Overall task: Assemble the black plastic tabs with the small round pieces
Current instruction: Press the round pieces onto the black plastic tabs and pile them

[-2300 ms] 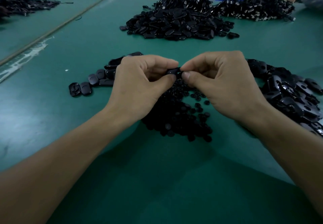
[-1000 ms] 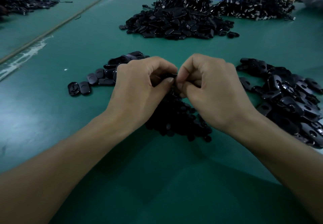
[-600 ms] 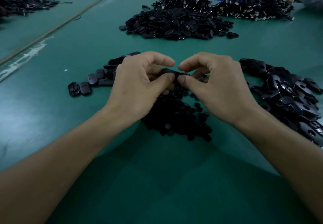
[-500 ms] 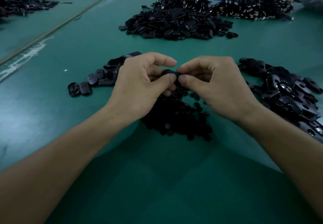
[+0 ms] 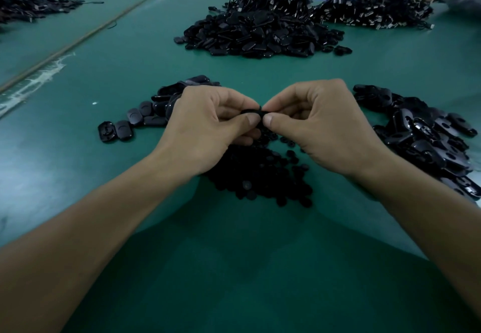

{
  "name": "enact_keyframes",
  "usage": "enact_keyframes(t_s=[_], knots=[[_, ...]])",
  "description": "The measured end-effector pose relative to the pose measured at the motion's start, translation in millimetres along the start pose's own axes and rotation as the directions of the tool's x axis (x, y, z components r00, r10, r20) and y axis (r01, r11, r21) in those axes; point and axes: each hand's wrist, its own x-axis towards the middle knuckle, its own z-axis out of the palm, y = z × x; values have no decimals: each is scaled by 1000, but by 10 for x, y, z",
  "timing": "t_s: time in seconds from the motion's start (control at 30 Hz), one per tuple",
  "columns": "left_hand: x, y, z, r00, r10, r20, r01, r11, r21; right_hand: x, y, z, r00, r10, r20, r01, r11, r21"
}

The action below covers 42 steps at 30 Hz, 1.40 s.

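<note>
Loose tabs point(image 5: 122, 129) at 9 o'clock of hands: prob. finished units, parked clear. L hand point(image 5: 208, 129) and R hand point(image 5: 317, 129) are together, thumbs and forefingers pinching one black tab point(image 5: 251, 112) over the round-piece pile point(image 5: 260, 176) at 6, presumably for short reach. Tab's long axis approx. 9-to-3; facing hidden. Stock tabs point(image 5: 429, 137) at 3.

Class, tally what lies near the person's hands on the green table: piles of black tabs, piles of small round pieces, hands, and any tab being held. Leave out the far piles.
Piles of black tabs: 2
Pile of small round pieces: 1
Held tab: 1
Left hand, right hand: 2
Total: 6
</note>
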Motion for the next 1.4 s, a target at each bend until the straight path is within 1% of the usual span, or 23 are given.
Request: enact_keyframes(t_s=[0.17, 0.33, 0.47, 0.57, 0.63, 0.7, 0.77, 0.8, 0.87, 0.97, 1.1, 1.23, 1.3, 1.4], knots=[[-4, 5, -3, 1000, 18, 8, -18, 999, 44, 16, 1, 25, 1000, 24, -14, -24, 1000, -6], [-11, 24, -19, 997, 80, -8, -79, 991, 108, 13, -17, 0, 999, 23, -25, -22, 1000, 12], [-14, 2, -14, 989, 143, -26, -135, 972, 194, 8, -30, -25, 1000, 12, -7, -12, 1000, 25], [7, -46, -23, 986, 155, -55, -137, 959, 249, 24, -6, -55, 999, 40, 19, -40, 999, 22], [44, -76, -79, 978, 171, -120, -133, 952, 274, 43, 36, -102, 998, 70, -7, -71, 996, -46], [94, -95, -175, 961, 181, -207, -120, 953, 280, 50, 82, -171, 994, 77, -76, -93, 971, -222], [146, -114, -279, 942, 177, -284, -101, 960, 261, 46, 121, -260, 986, 105, -128, -148, 903, -403], [170, -128, -321, 934, 172, -314, -94, 964, 249, 42, 142, -302, 982, 132, -132, -179, 866, -467], [202, -166, -380, 919, 175, -355, -80, 961, 266, 43, 178, -344, 976, 193, -104, -218, 804, -553], [215, -212, -436, 900, 196, -389, -44, 929, 367, 49, 185, -317, 966, 257, -20, -207, 726, -656], [220, -241, -490, 884, 200, -422, 9, 896, 444, 38, 175, -286, 959, 284, -9, -204, 666, -718], [214, -280, -495, 885, 194, -424, 58, 857, 513, 40, 218, -299, 945, 322, -53, -258, 637, -726], [206, -295, -494, 886, 187, -426, 90, 829, 552, 36, 241, -315, 941, 334, -55, -270, 642, -718], [204, -305, -501, 876, 173, -451, 134, 810, 571, 20, 245, -337, 941, 334, -62, -287, 682, -673]])
